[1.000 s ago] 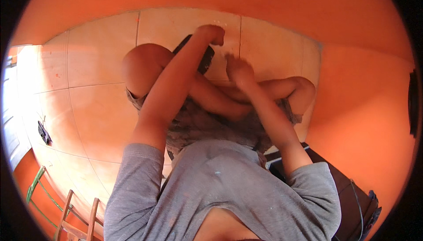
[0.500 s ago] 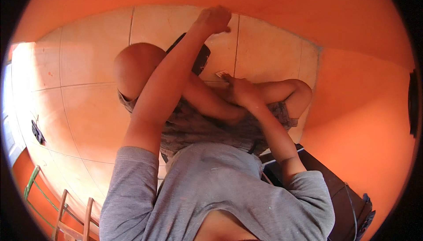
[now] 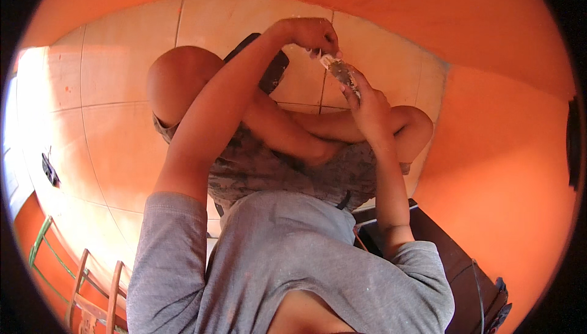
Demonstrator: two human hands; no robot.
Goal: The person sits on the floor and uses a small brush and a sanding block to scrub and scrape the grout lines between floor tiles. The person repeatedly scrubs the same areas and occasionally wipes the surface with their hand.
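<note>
My right hand (image 3: 371, 105) grips a short, flat, grey-brown piece (image 3: 340, 72) with whitish smears, perhaps a scraper; its exact kind is unclear. It is held raised and tilted over the tiled floor, its pale end toward my other hand. My left hand (image 3: 315, 34) reaches across to that end with fingers bent and closed. The fingertips meet the pale, crumbly-looking stuff there; whether they pinch some of it is too small to tell. A dark, box-like thing (image 3: 275, 74) lies on the floor past my legs, partly covered by my left forearm.
I sit cross-legged on a tiled floor (image 3: 128, 144), close to an orange wall (image 3: 391, 4) in front and another at the right. A dark brown piece of furniture (image 3: 452, 267) with a cable stands behind right. Wooden chair frames (image 3: 82, 285) are lower left; a small black item (image 3: 50, 170) lies far left.
My left hand has come away from the foot of the wall, nearer and to the right. My right hand has risen from my lap with the smeared piece, and the two hands now meet.
</note>
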